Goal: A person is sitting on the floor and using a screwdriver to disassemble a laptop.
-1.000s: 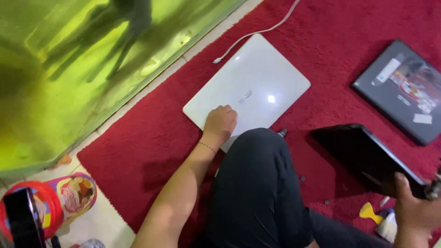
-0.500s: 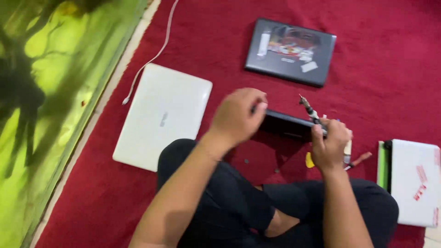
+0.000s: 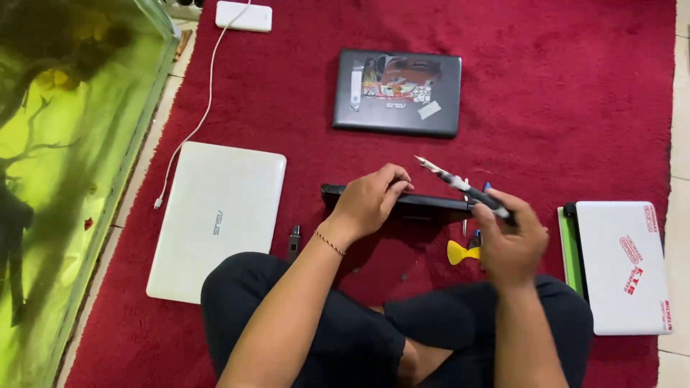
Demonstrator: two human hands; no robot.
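**Black laptop steadied on edge, driver raised**

Both hands sit lower and nearer the knees than half a sec ago; black laptop edge now in full view. Left hand [image 3: 370,201]: fingers curled over the top edge of the thin black laptop [image 3: 402,205], gripping it, stood on edge on the red carpet [image 3: 560,108] near the middle. Right hand [image 3: 509,241]: closed round a slim black-and-silver screwdriver [image 3: 460,185], tip angled up-left, just above the laptop's right end. Yellow plastic pry pick [image 3: 460,251] lies beside the right hand. White closed laptop [image 3: 219,219] toward the left edge, dark stickered laptop [image 3: 397,92] toward the far edge, white case [image 3: 624,267] at the right edge. Judged: opening-up stage; next calls for bringing tip to a screw while left holds steady.
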